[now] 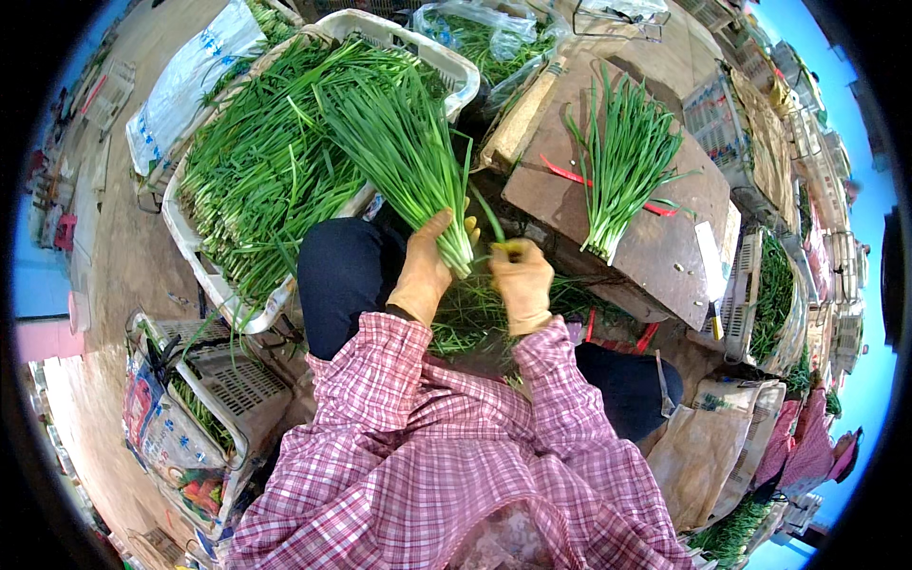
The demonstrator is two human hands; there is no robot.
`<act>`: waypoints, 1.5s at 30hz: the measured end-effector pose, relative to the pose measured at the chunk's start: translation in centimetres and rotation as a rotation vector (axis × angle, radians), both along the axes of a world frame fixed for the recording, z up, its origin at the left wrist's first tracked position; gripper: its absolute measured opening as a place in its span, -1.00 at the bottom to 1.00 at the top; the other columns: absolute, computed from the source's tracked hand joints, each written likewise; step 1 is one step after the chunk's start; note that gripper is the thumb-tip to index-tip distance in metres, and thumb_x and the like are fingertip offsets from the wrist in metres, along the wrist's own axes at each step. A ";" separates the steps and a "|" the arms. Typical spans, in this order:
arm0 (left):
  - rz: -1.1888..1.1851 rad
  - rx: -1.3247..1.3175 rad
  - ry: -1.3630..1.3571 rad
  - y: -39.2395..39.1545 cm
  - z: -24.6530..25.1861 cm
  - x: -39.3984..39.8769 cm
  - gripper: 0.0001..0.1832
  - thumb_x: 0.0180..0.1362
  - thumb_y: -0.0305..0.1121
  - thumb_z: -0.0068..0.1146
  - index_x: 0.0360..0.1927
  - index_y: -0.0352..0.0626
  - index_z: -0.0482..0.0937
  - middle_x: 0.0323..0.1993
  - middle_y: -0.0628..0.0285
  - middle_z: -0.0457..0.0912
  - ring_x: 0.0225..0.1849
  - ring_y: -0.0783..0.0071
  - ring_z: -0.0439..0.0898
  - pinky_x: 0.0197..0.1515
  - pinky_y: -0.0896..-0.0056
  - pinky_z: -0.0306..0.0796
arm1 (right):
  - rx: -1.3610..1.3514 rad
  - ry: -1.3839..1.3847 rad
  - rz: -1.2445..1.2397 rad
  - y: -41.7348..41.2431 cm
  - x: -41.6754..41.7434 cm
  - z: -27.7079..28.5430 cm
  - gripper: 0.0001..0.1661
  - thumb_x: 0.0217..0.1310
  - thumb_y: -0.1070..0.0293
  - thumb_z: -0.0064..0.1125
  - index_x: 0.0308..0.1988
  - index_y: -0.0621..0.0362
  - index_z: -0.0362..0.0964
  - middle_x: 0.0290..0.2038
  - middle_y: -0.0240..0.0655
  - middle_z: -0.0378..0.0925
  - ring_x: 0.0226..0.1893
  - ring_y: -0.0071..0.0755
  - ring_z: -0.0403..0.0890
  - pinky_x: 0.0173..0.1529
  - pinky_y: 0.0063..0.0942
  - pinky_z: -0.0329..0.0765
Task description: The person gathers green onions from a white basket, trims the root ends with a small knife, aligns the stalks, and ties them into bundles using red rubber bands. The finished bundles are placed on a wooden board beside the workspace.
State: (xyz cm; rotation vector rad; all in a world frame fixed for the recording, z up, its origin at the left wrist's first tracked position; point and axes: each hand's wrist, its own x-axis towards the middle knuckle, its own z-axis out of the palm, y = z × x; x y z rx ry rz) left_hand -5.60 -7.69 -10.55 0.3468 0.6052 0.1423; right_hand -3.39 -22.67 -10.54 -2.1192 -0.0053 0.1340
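Note:
A bunch of long green garlic chives (pixel 410 160) is gripped in my gloved left hand (pixel 426 267), its pale cut ends pointing down toward me and its leaves fanned up over the crate. My gloved right hand (pixel 522 278), just right of those ends, pinches a single green leaf (pixel 489 214). A white plastic crate (pixel 467 75) heaped with loose chives (pixel 278 153) stands at the left. On the brown board (pixel 556 160) at the right, a second bunch (pixel 627 167) lies across a red strip (pixel 566 171). A knife with a broad blade (pixel 709 263) rests near the board's right edge.
Leaf scraps (pixel 467 313) litter the floor between my knees. A lidded-looking slatted crate (pixel 239 385) stands at lower left, and a plastic bag of greens (pixel 491 43) lies beyond the board. More crates (pixel 773 299) line the right, where a person in pink (pixel 809 449) is partly visible.

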 end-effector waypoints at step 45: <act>-0.050 0.380 0.247 -1.1 4.5 -3.3 -0.80 0.21 -0.47 0.10 -0.12 -0.32 0.56 -0.42 0.18 0.63 -0.52 0.33 0.58 -0.43 0.30 0.50 | -0.120 -0.098 0.089 6.9 4.6 2.9 -0.80 0.07 0.24 0.21 -0.31 0.09 0.59 -0.40 -0.07 0.66 -0.32 0.05 0.68 -0.18 -0.17 0.59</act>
